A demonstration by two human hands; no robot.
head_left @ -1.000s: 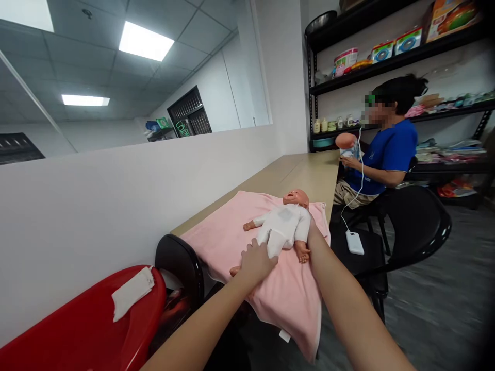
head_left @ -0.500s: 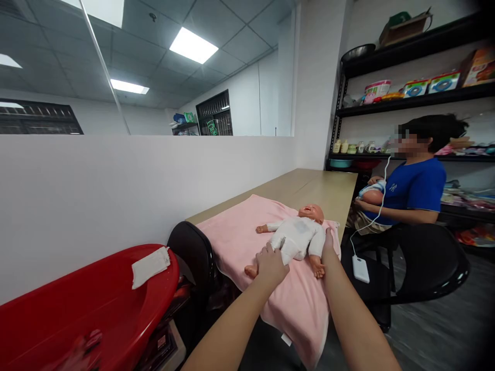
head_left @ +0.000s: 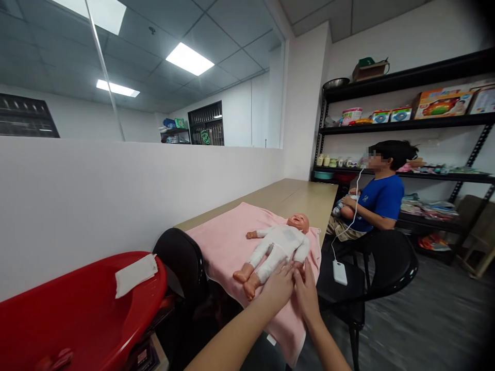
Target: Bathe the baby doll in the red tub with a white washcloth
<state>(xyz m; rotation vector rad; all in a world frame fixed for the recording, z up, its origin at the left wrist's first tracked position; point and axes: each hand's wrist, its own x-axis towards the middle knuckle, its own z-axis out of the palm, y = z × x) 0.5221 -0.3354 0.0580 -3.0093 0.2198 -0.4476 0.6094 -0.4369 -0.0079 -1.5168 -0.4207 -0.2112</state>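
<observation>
Beside doll (head_left: 279,244): left hand (head_left: 279,289), right hand (head_left: 307,292) flat, adjacent.

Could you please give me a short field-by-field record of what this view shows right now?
Pink towel: spread on the table, hanging over its near edge
Doll: white suit, face up on the pink towel
Left hand: fingers extended, at the doll's near hip
Right hand: fingers extended, beside the left hand, by the doll's near hand
Red tub: at left, white cloth on its rim
Other person: seated beside the table's far end, blue shirt
</observation>
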